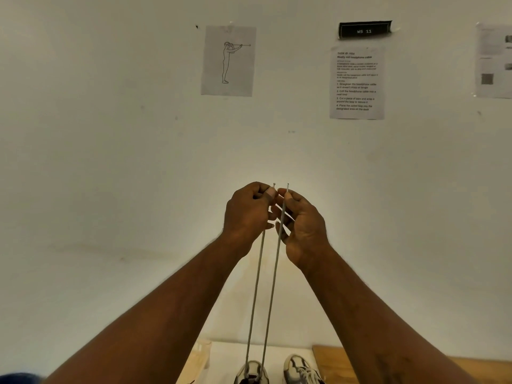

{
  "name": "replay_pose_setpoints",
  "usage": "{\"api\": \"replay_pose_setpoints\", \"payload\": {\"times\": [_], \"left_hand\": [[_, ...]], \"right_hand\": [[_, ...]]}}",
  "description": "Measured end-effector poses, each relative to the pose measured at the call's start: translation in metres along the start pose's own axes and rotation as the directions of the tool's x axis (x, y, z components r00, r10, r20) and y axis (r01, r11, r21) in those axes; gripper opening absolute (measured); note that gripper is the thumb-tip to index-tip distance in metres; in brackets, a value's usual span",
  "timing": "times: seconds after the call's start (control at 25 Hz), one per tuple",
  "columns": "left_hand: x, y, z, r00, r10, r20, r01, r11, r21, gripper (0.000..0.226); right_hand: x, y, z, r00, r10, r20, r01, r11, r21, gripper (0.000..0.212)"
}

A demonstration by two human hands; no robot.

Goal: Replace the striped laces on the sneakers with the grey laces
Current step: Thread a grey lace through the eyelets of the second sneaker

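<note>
Both my hands are raised in front of the wall, side by side and almost touching. My left hand [246, 212] pinches one end of the grey lace [256, 286], its tip sticking up above my fingers. My right hand [302, 225] pinches the other end the same way. The two taut strands run straight down to the left sneaker [250, 372] at the bottom edge, where they enter its eyelets. The right sneaker [300, 370] stands beside it with a pale lace in it; I cannot tell whether that lace is striped.
The sneakers stand on a white sheet [227, 356] on a wooden table [471, 367] against the white wall. Paper notices [356, 82] and a black label [364, 30] hang on the wall above. A dark blue thing shows at the bottom left corner.
</note>
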State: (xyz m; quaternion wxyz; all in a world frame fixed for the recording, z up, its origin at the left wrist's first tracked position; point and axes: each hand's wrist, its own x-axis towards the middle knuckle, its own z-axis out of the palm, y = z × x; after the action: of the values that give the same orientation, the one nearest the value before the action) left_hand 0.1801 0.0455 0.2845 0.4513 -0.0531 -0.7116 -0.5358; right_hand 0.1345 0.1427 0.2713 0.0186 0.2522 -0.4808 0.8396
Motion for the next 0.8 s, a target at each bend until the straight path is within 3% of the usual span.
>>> {"api": "replay_pose_setpoints", "payload": {"times": [0.4, 0.6, 0.72, 0.8], "left_hand": [[0.000, -0.002, -0.004, 0.998, 0.028, -0.053, -0.025, 0.999, 0.043, 0.016], [-0.015, -0.046, -0.017, 0.972, 0.222, -0.072, -0.185, 0.922, 0.341, 0.013], [-0.036, -0.087, -0.027, 0.963, 0.269, -0.030, -0.220, 0.843, 0.491, 0.006], [-0.053, -0.120, -0.033, 0.973, 0.229, 0.022, -0.203, 0.810, 0.550, 0.005]], "right_hand": [[-0.001, 0.001, -0.005, 0.999, -0.002, 0.035, 0.002, 1.000, 0.002, 0.021], [-0.006, 0.026, -0.033, 0.996, -0.052, 0.079, 0.070, 0.966, -0.250, 0.021], [-0.010, 0.055, -0.058, 0.996, -0.065, 0.064, 0.085, 0.921, -0.379, 0.015], [-0.013, 0.082, -0.077, 0.998, -0.038, 0.054, 0.059, 0.893, -0.445, 0.013]]}}
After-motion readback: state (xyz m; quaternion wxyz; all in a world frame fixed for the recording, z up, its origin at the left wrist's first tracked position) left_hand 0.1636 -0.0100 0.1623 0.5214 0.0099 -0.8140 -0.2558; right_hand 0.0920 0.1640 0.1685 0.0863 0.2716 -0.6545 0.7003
